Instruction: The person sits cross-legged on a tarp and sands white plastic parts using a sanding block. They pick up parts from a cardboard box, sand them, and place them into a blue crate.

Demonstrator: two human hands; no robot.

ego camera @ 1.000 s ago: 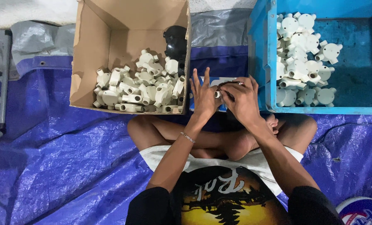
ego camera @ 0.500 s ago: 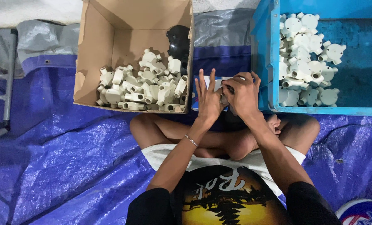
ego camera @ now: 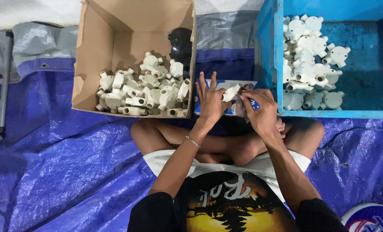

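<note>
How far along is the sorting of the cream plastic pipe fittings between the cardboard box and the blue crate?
Looks done: a pile of cream round plastic fittings lies in the blue plastic crate, filling only its left part. In hand: the left hand and right hand hold one cream plastic fitting between the containers. Left: a heap of cream tee-shaped fittings covers the near floor of the brown cardboard box, so roughly half seems to remain.
</note>
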